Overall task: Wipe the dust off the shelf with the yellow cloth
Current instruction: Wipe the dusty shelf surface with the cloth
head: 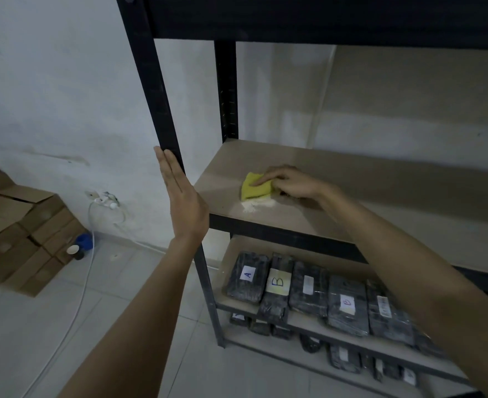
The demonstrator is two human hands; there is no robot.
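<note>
Dim, bluish light with soft focus throughout (wide-angle bending at the edges), and the upper shelf (323, 18) in deep shadow.

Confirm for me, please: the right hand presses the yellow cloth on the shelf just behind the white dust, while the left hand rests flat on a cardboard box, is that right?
Not quite. In the head view the left hand rests flat against the shelf's black upright post, not on a cardboard box. The rest holds: the right hand presses the yellow cloth on the shelf just behind the white dust.

Right hand (287, 182) on yellow cloth (254, 187)
</note>
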